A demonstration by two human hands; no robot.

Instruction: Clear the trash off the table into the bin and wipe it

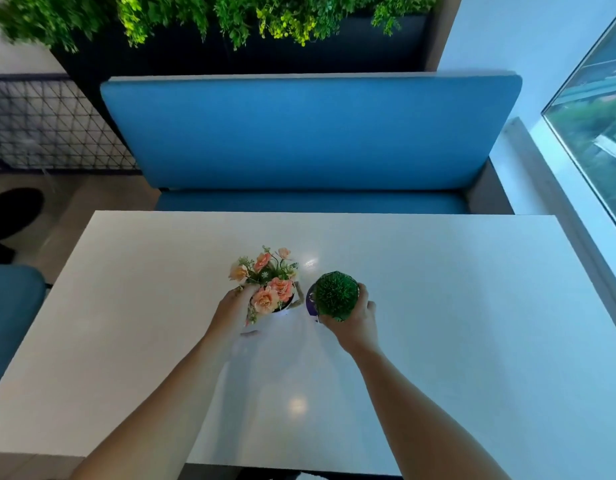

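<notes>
A white table (455,323) fills the lower half of the view. At its middle stands a white pot of pink flowers (270,284), and my left hand (232,311) grips the pot's left side. Right beside it is a round green plant in a purple pot (334,295), which my right hand (355,318) holds from the right and below. The two pots stand close together, almost touching. No trash, bin or cloth shows in this view.
A blue bench seat (310,133) stands behind the table, with green foliage (230,19) above it. A window (597,126) runs along the right side. Another blue seat (8,306) is at the left edge, with a wire-mesh panel (46,123) beyond.
</notes>
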